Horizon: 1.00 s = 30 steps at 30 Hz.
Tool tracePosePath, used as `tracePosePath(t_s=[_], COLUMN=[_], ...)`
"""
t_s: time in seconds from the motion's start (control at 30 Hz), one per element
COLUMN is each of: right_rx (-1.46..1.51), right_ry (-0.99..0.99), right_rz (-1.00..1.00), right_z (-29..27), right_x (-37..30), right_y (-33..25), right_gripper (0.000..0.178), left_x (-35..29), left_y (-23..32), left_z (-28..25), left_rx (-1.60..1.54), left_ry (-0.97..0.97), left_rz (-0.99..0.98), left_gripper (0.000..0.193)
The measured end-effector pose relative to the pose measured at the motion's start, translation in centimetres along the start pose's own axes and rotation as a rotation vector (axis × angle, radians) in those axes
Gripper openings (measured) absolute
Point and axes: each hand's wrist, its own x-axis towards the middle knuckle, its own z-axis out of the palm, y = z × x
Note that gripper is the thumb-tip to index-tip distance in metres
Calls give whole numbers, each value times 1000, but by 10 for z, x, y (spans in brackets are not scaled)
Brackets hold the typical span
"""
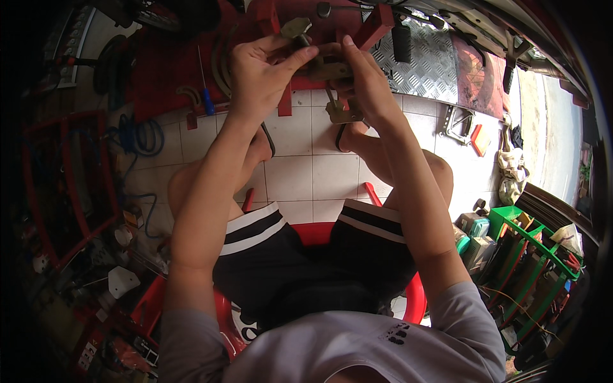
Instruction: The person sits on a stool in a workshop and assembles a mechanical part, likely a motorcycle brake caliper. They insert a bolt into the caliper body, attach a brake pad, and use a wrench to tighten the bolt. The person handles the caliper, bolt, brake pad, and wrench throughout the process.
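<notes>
In front of me, above a red work platform (159, 75), both hands are raised and close together. My left hand (265, 70) pinches the upper left part of a dull gold metal piece (296, 28) between thumb and fingers. With its fingers round a gold metal bracket (332, 70), my right hand (369, 83) grips from the right side. Below that hand hangs a gold plate-like end (343, 115) on a thin rod. Fingers partly hide where these parts meet, so I cannot tell whether they are one piece. A screwdriver (209, 102) with a blue handle lies left of my left hand.
Tread-patterned metal plate (415, 67) covers the platform's right part. Blue hose (147, 137) coils on the tiled floor (290, 175) at left, near a red metal frame (70, 185). A green tool rack (536, 239) stands at right. I sit on a red plastic chair (416, 300).
</notes>
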Motion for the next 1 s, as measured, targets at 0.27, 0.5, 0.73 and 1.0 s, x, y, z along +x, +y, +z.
tracePosePath(t_s=[0.27, 0.5, 0.73, 1.0], right_rx=[-28, -51, -81, -83], right_ry=[-7, 7, 44, 41], right_rz=[-60, -130, -160, -192], right_z=[-1, 3, 6, 7], right_x=[2, 3, 2, 3], right_y=[3, 7, 7, 11], right_gripper=[55, 55, 53, 55], left_x=[-1, -3, -3, -3], left_y=[-1, 1, 2, 2], left_z=[0, 1, 1, 2], left_rx=[-2, 55, 54, 72], left_ry=[13, 32, 45, 78], left_rz=[-24, -23, -29, -47], left_gripper=[15, 15, 17, 13])
